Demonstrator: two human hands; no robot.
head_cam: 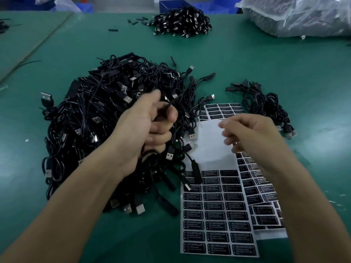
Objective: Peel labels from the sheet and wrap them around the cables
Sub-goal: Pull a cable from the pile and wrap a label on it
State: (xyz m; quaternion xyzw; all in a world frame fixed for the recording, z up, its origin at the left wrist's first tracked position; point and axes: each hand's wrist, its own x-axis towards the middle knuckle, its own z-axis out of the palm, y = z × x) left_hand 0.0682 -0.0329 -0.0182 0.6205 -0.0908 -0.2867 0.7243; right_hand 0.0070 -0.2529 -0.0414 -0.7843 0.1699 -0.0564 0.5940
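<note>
A green table mat (266,59) fills the frame, with open room across its middle band and in the lower left corner; its far edge runs along the top. Beyond that edge stands a blue bin (171,4), with a clear plastic bag (303,14) at upper right and a far heap of cables (180,19) at top centre. A large pile of black USB cables (91,120) covers the centre left, and a smaller bundle (266,103) lies at right. Overlapping label sheets (214,215) lie at lower centre, one partly bare white. The left hand (150,126), above the large pile, pinches a thin cable (171,102) between thumb and curled fingers. The right hand (252,133) hovers over the bare white patch, its fingers blurred; I cannot tell whether they hold a label.
</note>
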